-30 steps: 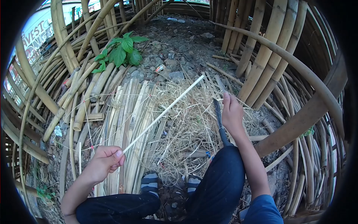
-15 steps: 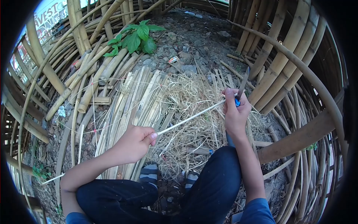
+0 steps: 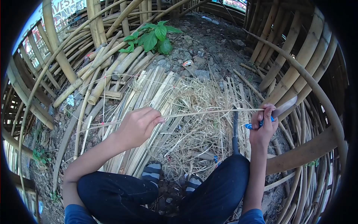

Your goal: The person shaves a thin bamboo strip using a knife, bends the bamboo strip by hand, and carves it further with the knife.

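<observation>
A thin bamboo strip [image 3: 209, 112] stretches almost level between my two hands, above a heap of pale shavings [image 3: 197, 138]. My left hand [image 3: 140, 125] is closed in a pinch on it, and its far end sticks out leftward past the wrist. On the other side, my right hand [image 3: 264, 125] grips a knife [image 3: 286, 106] by its blue handle, the blade pointing up and right. The strip's right end is held between the thumb and fingers of that same hand, close to the blade. A dark long-handled tool [image 3: 235, 130] stands beside my right knee.
Split bamboo slats [image 3: 154, 87] lie under and beside the shavings. Bamboo poles [image 3: 119, 63] are piled at the left, near a green plant [image 3: 154, 37]. A curved bamboo piece [image 3: 298, 67] arches along the right. Stony ground [image 3: 209, 44] stretches behind.
The strip has gone from slanting to nearly level. My right hand has moved right and a little down with the knife, now tilted further right. My left hand has risen slightly. The view has shifted.
</observation>
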`<state>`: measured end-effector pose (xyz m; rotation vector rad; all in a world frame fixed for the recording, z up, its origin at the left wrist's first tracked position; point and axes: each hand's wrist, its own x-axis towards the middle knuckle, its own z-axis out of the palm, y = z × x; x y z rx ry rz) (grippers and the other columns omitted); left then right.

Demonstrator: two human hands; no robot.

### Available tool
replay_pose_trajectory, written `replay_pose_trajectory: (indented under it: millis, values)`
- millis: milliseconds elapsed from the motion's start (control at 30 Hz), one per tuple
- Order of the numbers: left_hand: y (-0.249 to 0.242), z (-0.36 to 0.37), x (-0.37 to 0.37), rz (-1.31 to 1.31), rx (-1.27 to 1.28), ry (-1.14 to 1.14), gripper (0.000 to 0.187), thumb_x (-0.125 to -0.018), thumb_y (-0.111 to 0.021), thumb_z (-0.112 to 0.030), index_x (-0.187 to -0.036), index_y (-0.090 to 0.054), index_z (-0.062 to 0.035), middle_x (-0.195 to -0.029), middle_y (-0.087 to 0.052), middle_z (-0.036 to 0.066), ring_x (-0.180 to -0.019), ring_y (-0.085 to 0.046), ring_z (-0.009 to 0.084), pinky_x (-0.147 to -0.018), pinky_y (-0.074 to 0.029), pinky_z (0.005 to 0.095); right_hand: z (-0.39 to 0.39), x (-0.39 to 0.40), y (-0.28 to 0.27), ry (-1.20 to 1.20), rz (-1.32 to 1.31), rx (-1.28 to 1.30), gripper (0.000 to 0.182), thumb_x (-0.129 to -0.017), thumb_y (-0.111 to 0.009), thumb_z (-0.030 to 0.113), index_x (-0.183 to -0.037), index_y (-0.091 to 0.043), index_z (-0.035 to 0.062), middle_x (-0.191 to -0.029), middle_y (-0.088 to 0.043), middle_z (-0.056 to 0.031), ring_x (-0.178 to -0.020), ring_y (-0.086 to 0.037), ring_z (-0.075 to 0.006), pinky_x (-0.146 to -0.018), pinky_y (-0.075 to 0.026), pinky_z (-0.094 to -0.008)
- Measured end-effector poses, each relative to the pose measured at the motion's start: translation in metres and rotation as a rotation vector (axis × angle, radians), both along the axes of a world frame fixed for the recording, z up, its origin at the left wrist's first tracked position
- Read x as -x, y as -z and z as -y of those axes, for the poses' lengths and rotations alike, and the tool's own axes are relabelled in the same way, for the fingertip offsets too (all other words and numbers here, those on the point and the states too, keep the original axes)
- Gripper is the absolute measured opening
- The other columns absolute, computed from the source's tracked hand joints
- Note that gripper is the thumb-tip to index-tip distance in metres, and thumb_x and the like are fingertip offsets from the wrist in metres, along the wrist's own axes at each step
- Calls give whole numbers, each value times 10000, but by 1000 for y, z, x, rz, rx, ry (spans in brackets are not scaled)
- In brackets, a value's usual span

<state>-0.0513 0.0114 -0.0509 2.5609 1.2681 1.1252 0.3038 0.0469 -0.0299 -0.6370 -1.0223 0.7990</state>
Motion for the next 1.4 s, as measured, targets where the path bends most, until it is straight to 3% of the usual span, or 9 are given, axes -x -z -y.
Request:
replay_pose_trajectory:
  millis: [167,367,800,1200,1400]
  values:
    - [-7,-4,14,-135,-279,-99,87,-827,-662,-51,-868,-600,-7,-772,-599,122,-666,-603,299,-563,-474,369,-9,-17,-3,20,-252,58,261,-969,-561,324,-914,-516,73,-622,-438,17,-413,-328,-65,-380,-254,-227]
    - [-22,-4,26,-184,-357,-192,96,-819,-650,-23,-892,-590,-7,-772,-588,123,-665,-594,302,-564,-465,376,-21,-37,12,172,-372,154,279,-969,-561,354,-916,-511,85,-626,-439,37,-443,-342,-60,-407,-258,-224]
    - [-41,18,33,-149,-234,-165,155,-826,-578,39,-980,-581,18,-833,-584,173,-739,-596,345,-646,-472,397,-34,-51,28,273,-394,376,274,-948,-595,375,-881,-551,114,-614,-454,80,-446,-320,-49,-416,-238,-218]
    - [-38,19,33,-142,-152,-186,96,-846,-614,-21,-929,-577,9,-818,-587,154,-734,-597,328,-641,-471,392,-36,-56,31,291,-372,409,263,-963,-576,364,-867,-536,122,-612,-438,56,-446,-321,-61,-408,-251,-232]
    - [-41,11,35,-47,-326,-298,114,-833,-606,10,-935,-559,29,-836,-571,171,-758,-573,339,-680,-461,412,-30,-49,24,133,-375,348,207,-967,-564,294,-911,-559,95,-574,-425,45,-411,-326,-63,-382,-250,-226]
